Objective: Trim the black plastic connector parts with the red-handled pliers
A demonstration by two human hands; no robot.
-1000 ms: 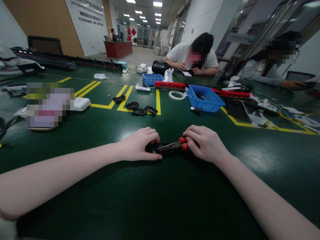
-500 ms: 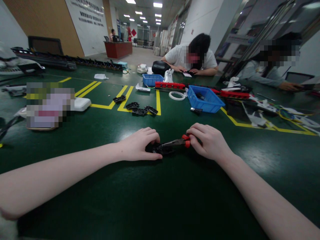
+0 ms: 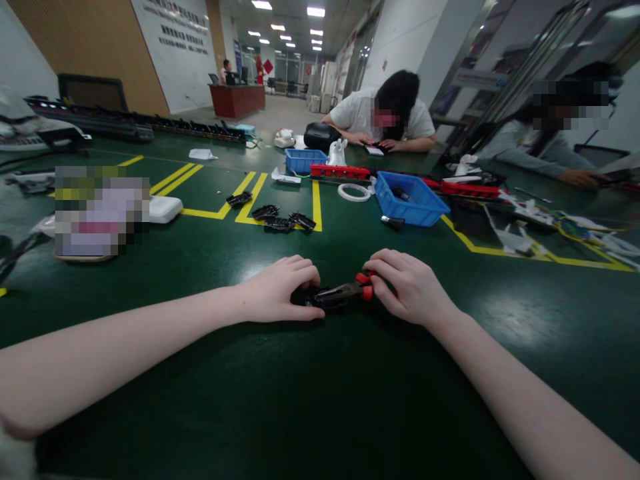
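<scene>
Red-handled pliers (image 3: 351, 289) in right hand (image 3: 413, 287)

- The bench (image 3: 280, 407) I'm looking at remotely is dark green, kinda shiny, with yellow lines (image 3: 317, 200) on it
- four small black parts (image 3: 279, 224) scattered around those lines
- white ring (image 3: 346, 195) lying flat, just left of a blue bin (image 3: 411, 212)
- white box (image 3: 166, 209) further left
- black piece (image 3: 327, 305) by my left hand (image 3: 280, 290), looks rested on the bench too
</scene>
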